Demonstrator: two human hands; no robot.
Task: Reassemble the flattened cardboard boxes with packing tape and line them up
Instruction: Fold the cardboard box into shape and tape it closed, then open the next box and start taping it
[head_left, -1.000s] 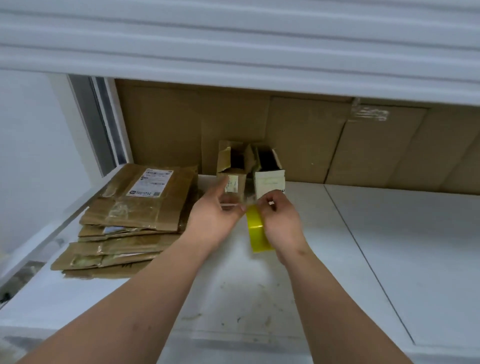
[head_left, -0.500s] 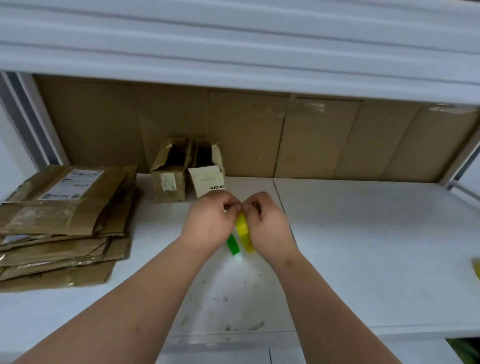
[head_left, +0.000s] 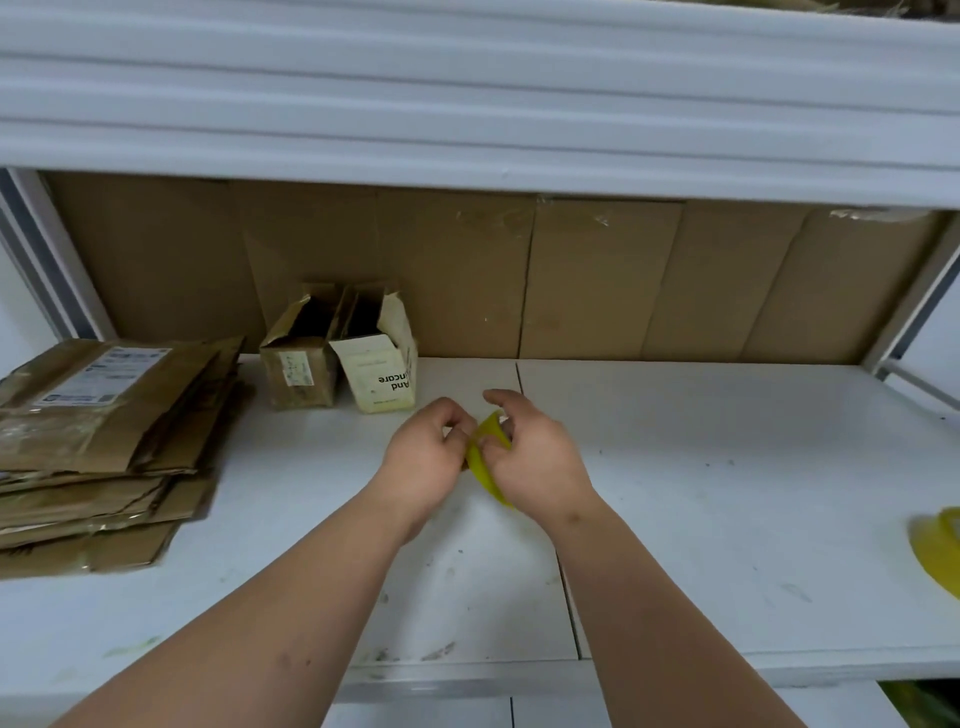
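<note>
Item: yellow roll of packing tape (head_left: 485, 460), held above the white shelf (head_left: 727, 467) between both hands — left hand (head_left: 428, 457) pinching at its near edge, right hand (head_left: 535, 462) curled round the ring. Likely light, rigid at the core, slick on its face; the loose end probably sticky and thin, best picked with fingertips. Stack of flattened brown cardboard boxes (head_left: 104, 441) lies at far left — stiff but creased, best taken by the edges. Two small upright cardboard boxes (head_left: 337, 364) stand at the back.
</note>
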